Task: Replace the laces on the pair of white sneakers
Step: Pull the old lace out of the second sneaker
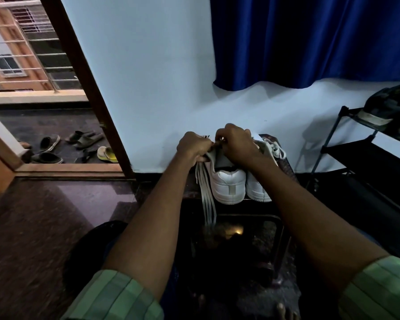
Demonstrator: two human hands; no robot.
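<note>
Left hand [193, 146] curled tight round the tongue of the near sneaker [226, 183], flat laces [207, 199] trailing down from the fist. Right hand [237, 144] pinching at the eyelets, fingers bent. Second sneaker [259, 188] just beside, both on a dark stool [280, 225].

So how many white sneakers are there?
2. The left sneaker stands heel toward us on the dark stool, under both hands, with loose laces hanging beside it. The right sneaker stands touching it, partly hidden by the right forearm.
</note>
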